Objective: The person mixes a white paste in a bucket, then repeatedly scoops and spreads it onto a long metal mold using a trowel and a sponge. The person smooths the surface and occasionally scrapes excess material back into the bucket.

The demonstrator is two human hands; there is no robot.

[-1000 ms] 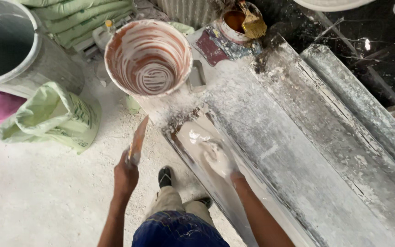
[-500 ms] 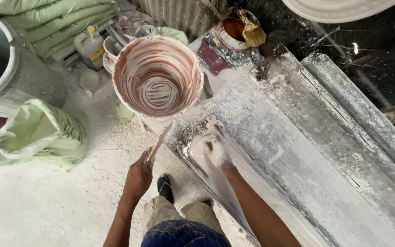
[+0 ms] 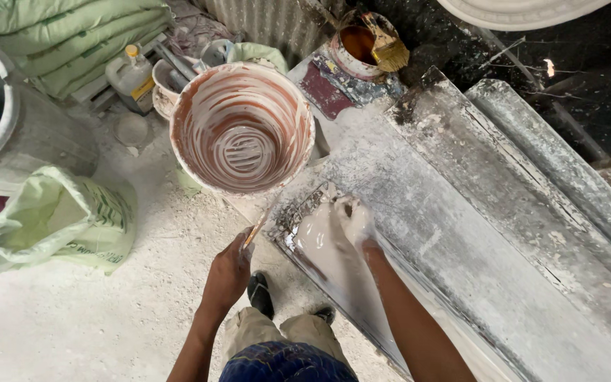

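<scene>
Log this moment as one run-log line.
left hand: grips scraper | right hand: spreads wet plaster in long mould | bucket: beside mould

Right hand [image 3: 353, 221] flat in wet plaster [image 3: 319, 244] on mould [image 3: 461, 240]; left hand [image 3: 228, 272] grips stick [image 3: 254, 232] beside bucket [image 3: 242, 127]

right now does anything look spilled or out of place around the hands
Nothing looks spilled by accident. The right hand, coated white, presses into wet white plaster in the long mould. The left hand holds a stick beside the plaster-streaked bucket.

left hand [image 3: 226, 272]: fingers closed, gripping | right hand [image 3: 353, 221]: flat, palm down, arm extended
</scene>
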